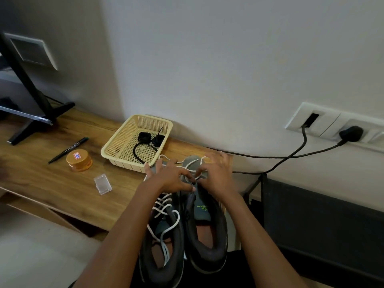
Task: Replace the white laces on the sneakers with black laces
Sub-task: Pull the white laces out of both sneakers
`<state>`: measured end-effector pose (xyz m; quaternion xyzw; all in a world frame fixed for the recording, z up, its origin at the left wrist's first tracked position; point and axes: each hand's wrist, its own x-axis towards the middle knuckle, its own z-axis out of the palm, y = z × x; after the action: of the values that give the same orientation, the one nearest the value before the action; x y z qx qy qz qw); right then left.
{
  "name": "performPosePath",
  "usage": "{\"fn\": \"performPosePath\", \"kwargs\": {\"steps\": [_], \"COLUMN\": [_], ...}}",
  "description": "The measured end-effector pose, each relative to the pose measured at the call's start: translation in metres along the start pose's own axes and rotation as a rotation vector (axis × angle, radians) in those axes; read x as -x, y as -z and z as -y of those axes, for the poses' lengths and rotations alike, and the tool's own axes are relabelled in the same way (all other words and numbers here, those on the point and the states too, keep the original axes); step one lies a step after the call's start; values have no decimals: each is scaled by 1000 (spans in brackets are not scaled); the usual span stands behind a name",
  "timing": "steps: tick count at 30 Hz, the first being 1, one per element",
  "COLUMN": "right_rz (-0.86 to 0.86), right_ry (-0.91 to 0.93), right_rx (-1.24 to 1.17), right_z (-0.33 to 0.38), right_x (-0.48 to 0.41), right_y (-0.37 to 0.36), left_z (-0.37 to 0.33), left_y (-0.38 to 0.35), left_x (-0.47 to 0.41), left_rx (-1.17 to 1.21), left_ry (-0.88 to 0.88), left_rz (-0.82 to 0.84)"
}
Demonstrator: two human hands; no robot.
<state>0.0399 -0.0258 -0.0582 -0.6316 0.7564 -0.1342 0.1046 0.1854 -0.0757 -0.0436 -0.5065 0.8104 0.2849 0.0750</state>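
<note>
Two grey sneakers (pixel 161 265) lie side by side at the lower centre of the frame, toes toward the wooden table (pixel 62 179). Your left hand (pixel 170 178) and right hand (pixel 217 176) both pinch the loosened white lace (pixel 192 163) over the right sneaker (pixel 207 246) near its toe. The black laces (pixel 148 140) sit coiled in the cream basket (pixel 115 151) just above your hands, mid-frame.

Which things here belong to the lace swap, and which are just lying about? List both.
Job in hand: laced sneaker, part-unlaced sneaker, white laces, black laces in the basket, left hand and right hand pinching a white lace.

Lying about: pen, orange jar, clear plastic box, screen stand, black cables, wall plug.
</note>
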Motion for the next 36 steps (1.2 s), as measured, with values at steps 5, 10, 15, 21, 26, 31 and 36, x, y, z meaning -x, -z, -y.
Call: {"fn": "performPosePath", "kwargs": {"steps": [5,10,15,21,26,31,36], "right_rz": [-83,-159,-304,-369,-69,2,-31], "right_ry": [-36,-112,-345,-488,-74,-35,-168], "right_rx": [-55,-96,-145,-155,-4,29,-167], "right_z": [-6,-12,-28,-28,-13,-5,-8], "right_x": [-3,-9,-12,-8,-7,-6,-7], "right_y": [-6,-5,-2,7,1,-6,-8], "left_z": [-1,-3,-2,-3,-1,3,0], "left_y": [0,0,0,-1,-3,-5,-5], "left_x": [0,2,3,2,0,-1,1], "left_rx": [0,18,14,18,-9,-40,-34], "left_ry": [0,3,9,-41,-75,-44,-46], "left_rz": [2,-2,1,-32,-65,-57,-58]}}
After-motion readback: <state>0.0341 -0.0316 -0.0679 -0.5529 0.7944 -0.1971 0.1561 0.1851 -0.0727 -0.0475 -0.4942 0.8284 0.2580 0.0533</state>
